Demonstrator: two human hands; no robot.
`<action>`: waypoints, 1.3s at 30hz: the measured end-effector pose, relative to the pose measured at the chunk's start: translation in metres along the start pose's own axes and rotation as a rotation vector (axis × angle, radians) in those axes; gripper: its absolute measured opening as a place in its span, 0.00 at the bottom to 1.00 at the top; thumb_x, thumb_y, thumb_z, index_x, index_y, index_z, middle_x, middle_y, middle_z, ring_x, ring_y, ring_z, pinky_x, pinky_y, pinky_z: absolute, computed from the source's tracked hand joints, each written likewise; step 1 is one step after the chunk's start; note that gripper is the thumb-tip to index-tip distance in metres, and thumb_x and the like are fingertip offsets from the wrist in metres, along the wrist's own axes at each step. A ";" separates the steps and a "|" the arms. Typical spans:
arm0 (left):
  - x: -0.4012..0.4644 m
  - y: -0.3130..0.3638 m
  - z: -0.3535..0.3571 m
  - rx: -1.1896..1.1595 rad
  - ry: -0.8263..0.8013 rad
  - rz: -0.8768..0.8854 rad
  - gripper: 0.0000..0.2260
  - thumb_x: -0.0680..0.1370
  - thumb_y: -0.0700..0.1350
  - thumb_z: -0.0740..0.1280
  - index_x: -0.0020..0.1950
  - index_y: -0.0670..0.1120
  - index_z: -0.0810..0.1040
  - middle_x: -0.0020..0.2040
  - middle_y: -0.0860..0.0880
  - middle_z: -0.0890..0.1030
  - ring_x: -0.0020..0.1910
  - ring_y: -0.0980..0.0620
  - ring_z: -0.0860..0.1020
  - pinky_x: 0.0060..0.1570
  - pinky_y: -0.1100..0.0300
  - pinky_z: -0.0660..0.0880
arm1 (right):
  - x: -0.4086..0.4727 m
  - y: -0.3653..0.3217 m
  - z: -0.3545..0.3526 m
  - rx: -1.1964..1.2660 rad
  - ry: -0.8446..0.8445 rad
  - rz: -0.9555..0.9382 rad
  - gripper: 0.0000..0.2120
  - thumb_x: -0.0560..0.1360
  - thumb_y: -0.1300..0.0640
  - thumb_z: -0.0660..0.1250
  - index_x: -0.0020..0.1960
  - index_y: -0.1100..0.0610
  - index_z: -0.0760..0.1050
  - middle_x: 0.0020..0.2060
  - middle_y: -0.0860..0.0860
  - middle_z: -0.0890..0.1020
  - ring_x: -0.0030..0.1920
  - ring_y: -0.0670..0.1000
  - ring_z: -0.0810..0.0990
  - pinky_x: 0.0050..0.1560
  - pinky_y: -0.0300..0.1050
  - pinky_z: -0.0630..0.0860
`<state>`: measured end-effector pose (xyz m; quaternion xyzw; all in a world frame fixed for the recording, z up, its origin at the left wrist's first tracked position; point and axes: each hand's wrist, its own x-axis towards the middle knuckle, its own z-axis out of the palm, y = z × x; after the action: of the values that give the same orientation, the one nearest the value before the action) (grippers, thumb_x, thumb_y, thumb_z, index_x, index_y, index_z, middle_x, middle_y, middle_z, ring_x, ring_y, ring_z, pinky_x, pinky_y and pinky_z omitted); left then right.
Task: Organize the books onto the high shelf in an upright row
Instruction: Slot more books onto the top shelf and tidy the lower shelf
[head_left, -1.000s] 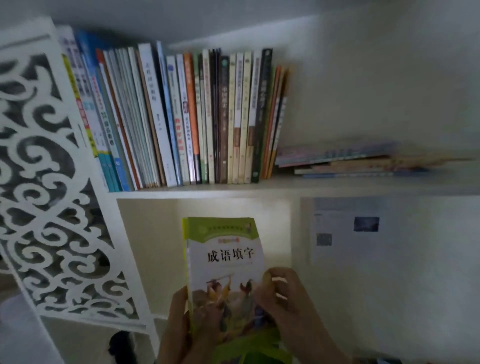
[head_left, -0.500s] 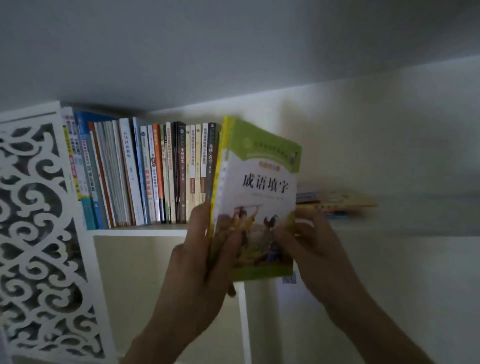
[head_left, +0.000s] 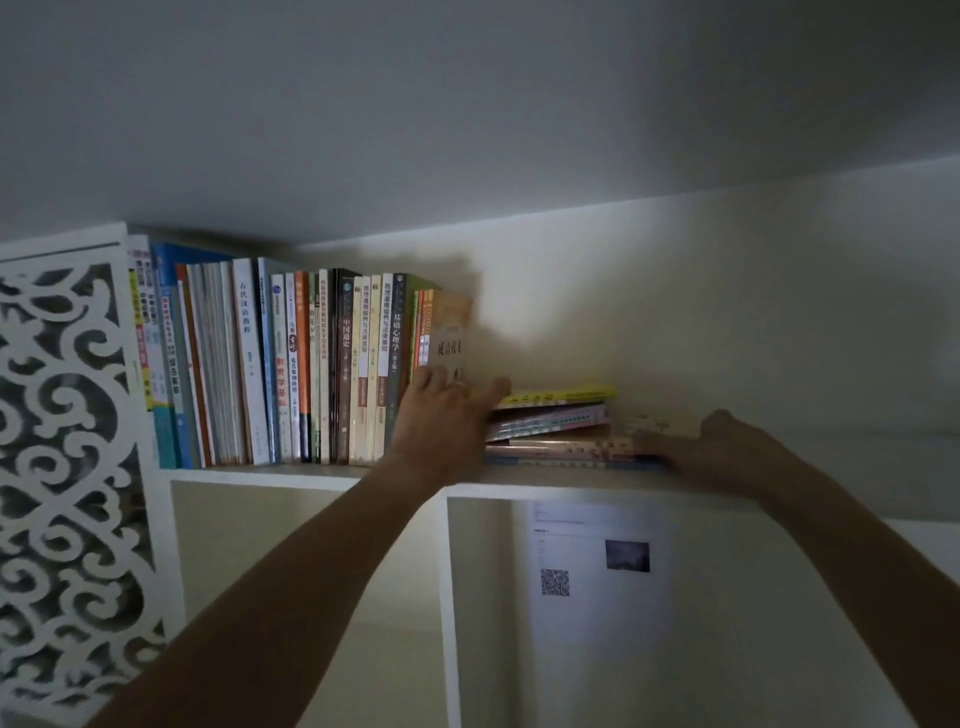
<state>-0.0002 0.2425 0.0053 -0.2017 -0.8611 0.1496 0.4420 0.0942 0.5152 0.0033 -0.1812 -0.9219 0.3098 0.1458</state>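
A row of upright books (head_left: 291, 364) fills the left part of the high white shelf (head_left: 291, 474). At its right end stands the book with the pale cover (head_left: 451, 332), blurred, leaning against the row. My left hand (head_left: 441, 415) lies flat against its lower cover, fingers spread. To the right, a low stack of flat-lying books (head_left: 558, 423) rests on the shelf, a yellow one on top. My right hand (head_left: 711, 441) rests on the right end of that stack; whether its fingers grip a book is unclear.
A white carved lattice panel (head_left: 67, 467) closes the shelf's left side. The ceiling hangs close above the books. Below the shelf are two white compartments split by a divider (head_left: 449, 597); a paper with a QR code (head_left: 597, 566) is on the right one's back wall.
The green-and-white book went from both hands below the shelf up onto it, at the right end of the row. My right hand left it and moved to the flat stack.
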 end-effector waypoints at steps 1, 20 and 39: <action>0.001 -0.002 0.005 0.021 -0.017 -0.017 0.19 0.81 0.58 0.52 0.69 0.54 0.67 0.62 0.44 0.83 0.65 0.38 0.73 0.66 0.43 0.61 | 0.003 -0.002 0.002 0.032 -0.040 -0.027 0.51 0.64 0.25 0.71 0.69 0.64 0.67 0.63 0.59 0.77 0.59 0.59 0.77 0.48 0.47 0.74; 0.020 0.005 0.021 -0.193 0.164 0.198 0.49 0.76 0.77 0.56 0.84 0.49 0.41 0.61 0.44 0.79 0.47 0.46 0.81 0.45 0.55 0.74 | 0.035 -0.082 -0.004 0.233 0.135 -0.235 0.24 0.54 0.62 0.79 0.47 0.66 0.76 0.44 0.64 0.80 0.43 0.61 0.81 0.31 0.46 0.75; 0.021 0.023 0.005 -0.740 0.233 -0.538 0.34 0.75 0.63 0.71 0.69 0.44 0.62 0.52 0.51 0.81 0.43 0.52 0.84 0.37 0.63 0.75 | 0.035 -0.148 0.052 0.368 -0.010 -0.653 0.46 0.68 0.45 0.80 0.78 0.46 0.58 0.65 0.46 0.77 0.63 0.50 0.78 0.63 0.51 0.77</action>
<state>-0.0106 0.2720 0.0075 -0.1310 -0.8230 -0.3110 0.4570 0.0071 0.3931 0.0609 0.1531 -0.8606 0.4086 0.2626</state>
